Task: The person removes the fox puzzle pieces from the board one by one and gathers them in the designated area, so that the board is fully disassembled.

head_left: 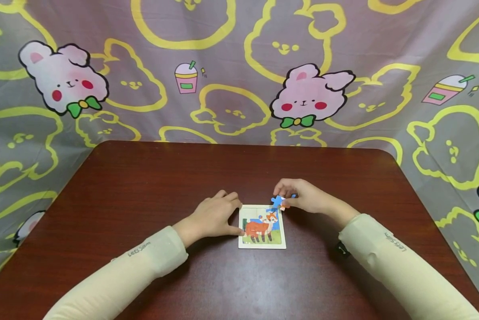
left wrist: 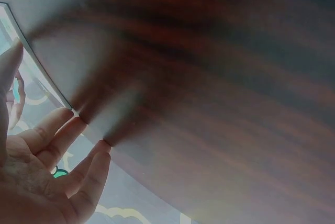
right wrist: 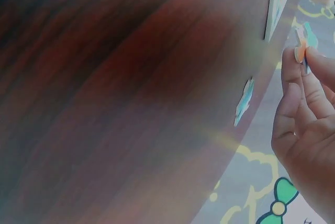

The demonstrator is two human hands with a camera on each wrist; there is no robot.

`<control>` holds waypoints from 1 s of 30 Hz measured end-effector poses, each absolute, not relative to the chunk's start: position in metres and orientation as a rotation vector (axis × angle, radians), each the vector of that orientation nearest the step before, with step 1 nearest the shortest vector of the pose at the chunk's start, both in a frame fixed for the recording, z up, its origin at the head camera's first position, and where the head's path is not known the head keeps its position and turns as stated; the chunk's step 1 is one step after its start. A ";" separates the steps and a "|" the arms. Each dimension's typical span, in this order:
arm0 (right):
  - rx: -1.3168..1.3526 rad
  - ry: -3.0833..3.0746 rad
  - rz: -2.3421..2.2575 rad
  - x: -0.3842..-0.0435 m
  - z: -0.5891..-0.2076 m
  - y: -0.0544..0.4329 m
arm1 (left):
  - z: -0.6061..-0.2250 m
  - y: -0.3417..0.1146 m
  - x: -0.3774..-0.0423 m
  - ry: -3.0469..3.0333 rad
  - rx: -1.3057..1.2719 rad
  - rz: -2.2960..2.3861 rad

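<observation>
A square jigsaw puzzle board [head_left: 262, 246] with a pale rim lies on the table, showing an orange fox on grass. Its upper left part is bare and pale. My left hand [head_left: 215, 216] is at the board's left side, thumb on the lower left rim and fingertips by the upper left corner; in the left wrist view its fingers [left wrist: 55, 135] look fairly straight. Over the upper right corner, my right hand [head_left: 305, 195] pinches a blue, white and orange puzzle piece [head_left: 278, 202] between thumb and fingers. The right wrist view shows the piece [right wrist: 300, 46] held on edge.
A loose puzzle piece [right wrist: 244, 102] lies on the table near the right hand. The dark red wooden table [head_left: 163, 173] has rounded far corners. A patterned curtain [head_left: 239, 66] with rabbits and cups hangs behind it and along the sides.
</observation>
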State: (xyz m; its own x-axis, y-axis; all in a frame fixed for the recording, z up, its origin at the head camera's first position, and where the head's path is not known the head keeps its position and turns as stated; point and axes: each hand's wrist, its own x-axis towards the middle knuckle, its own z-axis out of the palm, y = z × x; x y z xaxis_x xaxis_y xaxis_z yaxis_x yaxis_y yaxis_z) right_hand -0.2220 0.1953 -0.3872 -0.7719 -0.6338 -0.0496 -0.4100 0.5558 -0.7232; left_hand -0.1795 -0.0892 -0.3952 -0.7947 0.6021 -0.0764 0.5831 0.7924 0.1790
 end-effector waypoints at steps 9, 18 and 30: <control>-0.774 2.497 -1.150 -0.227 -0.385 0.216 | -0.396 -0.090 -0.180 2.852 0.937 0.234; -0.719 2.618 -1.084 -0.233 -0.385 0.240 | -0.396 -0.090 -0.179 2.851 0.940 0.240; -0.713 2.662 -1.051 -0.239 -0.386 0.258 | -0.397 -0.090 -0.180 2.852 0.951 0.236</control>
